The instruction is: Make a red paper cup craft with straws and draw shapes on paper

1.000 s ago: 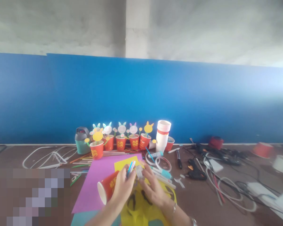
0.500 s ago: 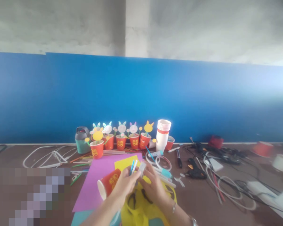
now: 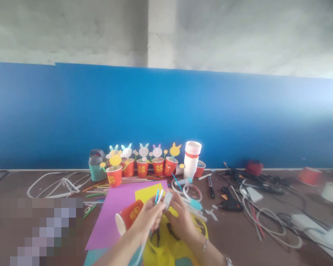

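My left hand is closed around thin blue and white sticks, whose tips poke up past the thumb. Close beside it, my right hand pinches a small greyish, see-through piece near the sticks; its exact kind is unclear. Against my left wrist lies a tipped red paper cup with gold print, its white opening facing left. Beneath my hands are a yellow bag-like sheet with dark markings and a purple paper sheet with a yellow paper on it.
Several red cups with paper figures line the back. A cup stack and a teal lidded container flank them. On the right lie a black marker, a glue gun and tangled cables. Loose sticks lie left.
The sticks in my left hand and the see-through piece in my right have shifted slightly. Both hands stay close together; the cup and the things behind look the same.
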